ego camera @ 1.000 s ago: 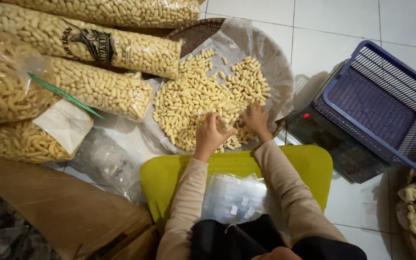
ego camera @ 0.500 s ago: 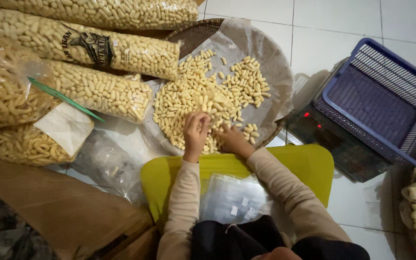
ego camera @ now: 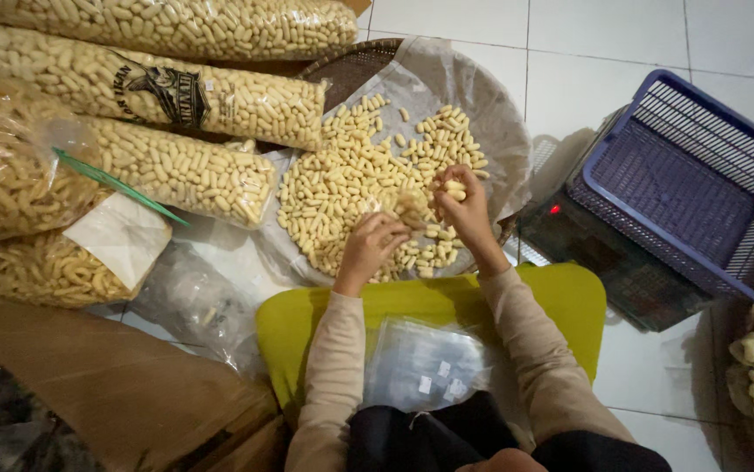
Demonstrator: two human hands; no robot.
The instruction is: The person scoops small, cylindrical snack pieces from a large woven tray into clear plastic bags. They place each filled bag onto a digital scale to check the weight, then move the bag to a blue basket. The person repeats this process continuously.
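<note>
A single head-worn camera looks almost straight down from above the seated person, facing forward over the lap. It sits close: both forearms rise from the bottom edge to the left hand (ego camera: 370, 245) and right hand (ego camera: 463, 210) at mid-frame. The round tray of pale snack sticks (ego camera: 499, 114) fills the upper centre, the white tiled floor (ego camera: 622, 35) beyond.

1. The left hand (ego camera: 370, 247) and right hand (ego camera: 463, 210) sit over a pile of pale snacks (ego camera: 351, 179) on a lined tray (ego camera: 482, 105); the right fingers pinch a few pieces.
2. Long filled bags (ego camera: 176, 92) lie at ten o'clock.
3. A blue basket (ego camera: 700, 183) sits at three o'clock on a scale (ego camera: 604, 262).
4. A yellow stool (ego camera: 412, 306) at six o'clock carries empty clear bags (ego camera: 425, 367).
</note>
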